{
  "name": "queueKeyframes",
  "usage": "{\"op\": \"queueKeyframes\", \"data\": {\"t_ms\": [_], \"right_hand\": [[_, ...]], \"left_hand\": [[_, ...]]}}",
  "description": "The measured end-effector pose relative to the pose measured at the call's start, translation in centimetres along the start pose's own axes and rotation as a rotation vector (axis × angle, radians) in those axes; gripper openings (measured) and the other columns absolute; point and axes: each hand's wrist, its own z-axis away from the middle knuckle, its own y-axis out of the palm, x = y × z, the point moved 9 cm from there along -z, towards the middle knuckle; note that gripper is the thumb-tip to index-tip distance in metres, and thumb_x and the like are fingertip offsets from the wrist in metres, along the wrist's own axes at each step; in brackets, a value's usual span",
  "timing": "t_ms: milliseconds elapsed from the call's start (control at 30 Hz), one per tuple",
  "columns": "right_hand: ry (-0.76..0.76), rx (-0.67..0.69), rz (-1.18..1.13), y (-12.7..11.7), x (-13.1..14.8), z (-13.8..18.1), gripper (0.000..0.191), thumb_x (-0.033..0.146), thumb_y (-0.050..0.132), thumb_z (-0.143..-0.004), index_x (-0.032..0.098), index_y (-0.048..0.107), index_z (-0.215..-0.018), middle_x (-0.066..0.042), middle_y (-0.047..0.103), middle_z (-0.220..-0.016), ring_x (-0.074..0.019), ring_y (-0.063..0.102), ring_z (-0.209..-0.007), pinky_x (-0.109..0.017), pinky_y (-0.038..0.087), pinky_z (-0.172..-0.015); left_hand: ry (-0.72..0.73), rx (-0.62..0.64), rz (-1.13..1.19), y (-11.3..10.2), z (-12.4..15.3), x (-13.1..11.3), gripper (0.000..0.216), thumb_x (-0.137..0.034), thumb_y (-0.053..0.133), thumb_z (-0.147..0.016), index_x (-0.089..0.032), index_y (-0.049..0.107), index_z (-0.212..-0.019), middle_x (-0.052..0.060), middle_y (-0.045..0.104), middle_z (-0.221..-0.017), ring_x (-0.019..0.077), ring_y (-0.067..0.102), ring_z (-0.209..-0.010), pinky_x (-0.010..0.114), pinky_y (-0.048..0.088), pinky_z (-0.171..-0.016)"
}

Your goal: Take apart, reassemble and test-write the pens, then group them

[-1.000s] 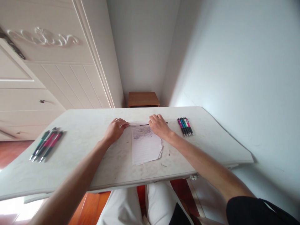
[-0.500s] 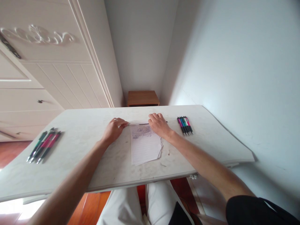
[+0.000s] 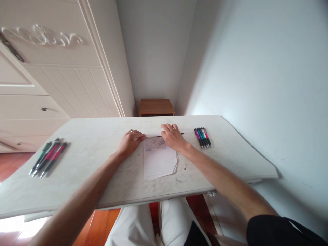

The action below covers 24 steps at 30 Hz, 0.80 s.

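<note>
A lined sheet of paper (image 3: 159, 160) with scribbles near its top lies in the middle of the white table (image 3: 102, 164). A thin black pen (image 3: 155, 136) lies across the sheet's far edge. My left hand (image 3: 131, 141) pinches the pen's left end with closed fingers. My right hand (image 3: 173, 136) is curled over the pen's right end, fingers bent and pressed on it. Both hands rest on the table at the top of the sheet.
A bunch of red, green and black pens (image 3: 48, 158) lies at the table's left. Several coloured pens (image 3: 203, 137) lie side by side at the right. A small wooden stand (image 3: 156, 106) sits behind the table, a white cabinet (image 3: 51, 75) at left.
My left hand has slid a little to the right along the pen, closer to my right hand. The paper and the pen groups have not moved.
</note>
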Motion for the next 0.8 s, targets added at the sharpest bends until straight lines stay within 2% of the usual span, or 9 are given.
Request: {"op": "queueKeyframes", "data": {"t_ms": [233, 333, 467, 567, 633, 700, 800], "right_hand": [[0.04, -0.121, -0.168, -1.5, -0.3, -0.1, 0.024, 0.01, 0.042, -0.097, 0.014, 0.065, -0.094, -0.016, 0.058, -0.131, -0.0279, 0.048, -0.117, -0.043, 0.032, -0.09], [0.132, -0.202, -0.275, -2.6, -1.5, 0.0, 0.024, 0.014, 0.042, -0.098, 0.017, 0.065, -0.1, -0.014, 0.06, -0.129, -0.0262, 0.05, -0.117, -0.043, 0.032, -0.094], [0.303, -0.347, -0.452, -3.9, -4.4, 0.9, 0.023, 0.028, 0.044, -0.1, 0.019, 0.063, -0.109, -0.012, 0.062, -0.122, -0.0248, 0.053, -0.116, -0.041, 0.035, -0.097], [0.419, -0.5, -0.6, -4.6, -6.9, 2.2, 0.027, 0.038, 0.045, -0.1, 0.02, 0.061, -0.111, -0.011, 0.064, -0.117, -0.0241, 0.056, -0.115, -0.04, 0.038, -0.097], [0.477, -0.575, -0.704, -4.5, -8.2, 3.0, 0.029, 0.041, 0.044, -0.1, 0.021, 0.061, -0.109, -0.01, 0.065, -0.112, -0.0236, 0.057, -0.112, -0.04, 0.04, -0.098], [0.519, -0.601, -0.789, -4.1, -9.0, 3.5, 0.03, 0.044, 0.043, -0.1, 0.021, 0.061, -0.106, -0.009, 0.065, -0.108, -0.0229, 0.059, -0.108, -0.04, 0.043, -0.096], [0.547, -0.556, -0.84, -3.4, -9.2, 3.5, 0.033, 0.046, 0.042, -0.1, 0.021, 0.062, -0.103, -0.009, 0.065, -0.107, -0.0224, 0.06, -0.105, -0.038, 0.046, -0.093]], "left_hand": [[-0.092, -0.024, 0.076, 0.0, -0.1, -0.4, 0.02, -0.035, 0.061, -0.082, -0.023, 0.078, -0.084, 0.004, 0.076, -0.089, 0.022, 0.067, -0.085, 0.033, 0.05, -0.084], [-0.163, -0.025, 0.125, 0.1, 0.0, 0.0, 0.02, -0.035, 0.063, -0.08, -0.023, 0.078, -0.084, 0.004, 0.076, -0.089, 0.0208, 0.066, -0.081, 0.031, 0.05, -0.08], [-0.301, -0.037, 0.225, -0.1, 0.1, 1.1, 0.022, -0.036, 0.066, -0.076, -0.021, 0.079, -0.085, 0.004, 0.076, -0.085, 0.0189, 0.063, -0.071, 0.029, 0.048, -0.07], [-0.392, -0.047, 0.411, 0.0, 0.4, 1.7, 0.03, -0.044, 0.07, -0.073, -0.018, 0.078, -0.088, 0.004, 0.075, -0.08, 0.0173, 0.06, -0.065, 0.028, 0.044, -0.062], [-0.415, -0.051, 0.589, 0.3, 0.6, 1.7, 0.038, -0.049, 0.075, -0.07, -0.017, 0.077, -0.088, 0.006, 0.075, -0.08, 0.0171, 0.061, -0.067, 0.027, 0.043, -0.062], [-0.42, -0.036, 0.728, 0.7, 0.7, 1.4, 0.041, -0.052, 0.078, -0.067, -0.016, 0.077, -0.087, 0.007, 0.075, -0.083, 0.0169, 0.062, -0.071, 0.026, 0.043, -0.065], [-0.407, 0.002, 0.813, 1.3, 0.8, 0.9, 0.039, -0.051, 0.08, -0.067, -0.016, 0.076, -0.086, 0.008, 0.076, -0.088, 0.0171, 0.063, -0.077, 0.027, 0.045, -0.071]]}}
